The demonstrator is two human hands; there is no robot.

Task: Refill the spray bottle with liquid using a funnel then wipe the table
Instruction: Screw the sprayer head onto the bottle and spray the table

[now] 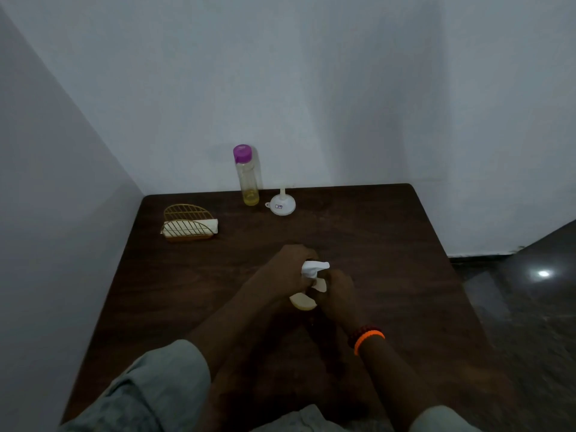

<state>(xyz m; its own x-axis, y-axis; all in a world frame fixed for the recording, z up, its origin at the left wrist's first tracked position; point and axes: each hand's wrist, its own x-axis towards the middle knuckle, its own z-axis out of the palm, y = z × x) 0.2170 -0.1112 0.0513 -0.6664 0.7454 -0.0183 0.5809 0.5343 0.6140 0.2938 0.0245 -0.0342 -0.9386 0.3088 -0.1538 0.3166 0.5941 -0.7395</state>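
Observation:
A small pale spray bottle [304, 300] with a white trigger head [314, 268] stands mid-table between my hands. My left hand [288, 269] is closed around the white spray head from the left. My right hand [338, 294] grips the bottle's neck and body from the right; an orange band circles that wrist. A tall clear bottle [247, 177] with a purple cap and a little yellow liquid at its bottom stands at the table's far edge. Beside it, a white funnel [281, 204] rests upside down, spout up. Most of the spray bottle's body is hidden by my hands.
A gold wire holder [187, 222] with white folded napkins sits at the far left of the dark wooden table [389, 260]. Walls close off the left and far sides. Dark glossy floor lies to the right of the table.

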